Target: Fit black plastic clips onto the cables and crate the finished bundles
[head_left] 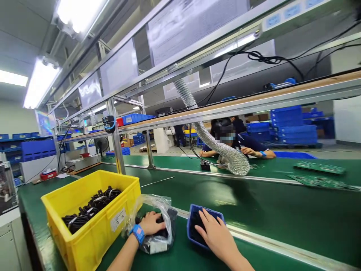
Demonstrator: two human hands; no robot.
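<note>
My left hand (150, 224), with a blue band at the wrist, reaches into a clear plastic bag (158, 247) with a white label. Its fingers curl down among black pieces in the bag, thumb apart; the fingertips are hidden. My right hand (216, 235) lies over a small blue bin (191, 241), fingers stretched and spread across its opening. Dark contents show beneath that hand, too shadowed to name. Left of the bag stands a yellow crate (96, 248), holding several bundled black cables (93, 207).
A metal rail (265, 241) crosses the green bench (197, 192). Across it, a person (237, 139) works near a flexible silver duct (208, 139). Green circuit boards (318, 168) lie at right. A shelf (254, 101) on metal posts runs overhead.
</note>
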